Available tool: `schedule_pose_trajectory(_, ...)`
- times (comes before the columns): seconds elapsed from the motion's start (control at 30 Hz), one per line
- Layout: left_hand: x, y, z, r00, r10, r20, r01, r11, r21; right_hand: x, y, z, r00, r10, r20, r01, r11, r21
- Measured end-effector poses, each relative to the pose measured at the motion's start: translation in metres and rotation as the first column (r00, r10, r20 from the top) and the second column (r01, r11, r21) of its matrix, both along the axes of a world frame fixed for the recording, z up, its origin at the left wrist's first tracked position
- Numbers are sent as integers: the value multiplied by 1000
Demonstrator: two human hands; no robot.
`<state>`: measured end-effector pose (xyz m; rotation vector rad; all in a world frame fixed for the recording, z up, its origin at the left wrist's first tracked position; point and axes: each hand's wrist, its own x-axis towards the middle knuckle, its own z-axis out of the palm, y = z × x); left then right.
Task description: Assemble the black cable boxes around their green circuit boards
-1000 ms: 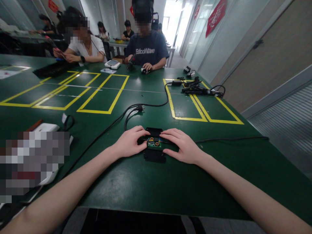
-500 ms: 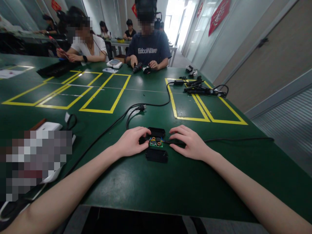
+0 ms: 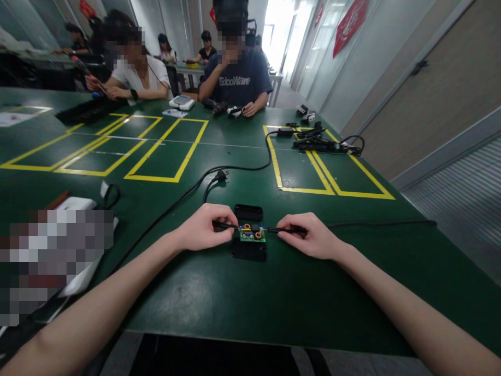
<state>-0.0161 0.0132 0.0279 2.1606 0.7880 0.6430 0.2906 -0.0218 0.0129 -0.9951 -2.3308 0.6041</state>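
A small green circuit board (image 3: pixel 250 234) with copper coils sits between my hands, a black cable joined to it by thin wires at each end. My left hand (image 3: pixel 207 227) pinches the cable at the board's left end. On the other side, my right hand (image 3: pixel 311 235) closes its fingers on the right cable (image 3: pixel 274 230). Two halves of a black plastic case lie by the board: one half (image 3: pixel 249 211) just beyond it, the other half (image 3: pixel 249 251) on the near side, partly behind the board.
A black plug (image 3: pixel 221 176) and a long cable (image 3: pixel 172 209) lie on the green table (image 3: pixel 203 292). Bundled black cables (image 3: pixel 324 143) rest at the back right. A partly blurred white object (image 3: pixel 86 261) is at the left. Two people sit across, with a power drill (image 3: pixel 216 108) there.
My right hand has closed its fingers onto the right cable. The board has shifted slightly toward me, over the near case half. The co-worker opposite has raised one hand to the face.
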Motion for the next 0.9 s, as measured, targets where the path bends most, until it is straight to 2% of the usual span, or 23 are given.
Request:
schedule_pose_trajectory(0.13,-1,-2,3,993,-107,-42,94,967,-236,-4,-5,7,994,110,-21,-112,986,-120)
schedule_pose_trajectory(0.23,-1,-1,3,988,-141,-70,114,946,-302,-6,-5,5,992,129,3,-127,983,-135)
schedule_pose_trajectory(0.37,0,0,2,985,-142,-97,104,940,-324,-6,-3,0,992,123,34,-118,986,-119)
schedule_pose_trajectory(0.6,-1,3,5,987,-84,-135,36,946,-323,-4,-2,0,995,79,61,-81,996,27)
schedule_pose_trajectory(0.77,-1,1,4,984,-133,-119,81,927,-366,-5,-4,2,989,130,75,-130,992,-10)
schedule_pose_trajectory(0.9,0,3,0,986,-80,-148,32,953,-300,-6,-2,-2,988,76,137,-78,997,4)
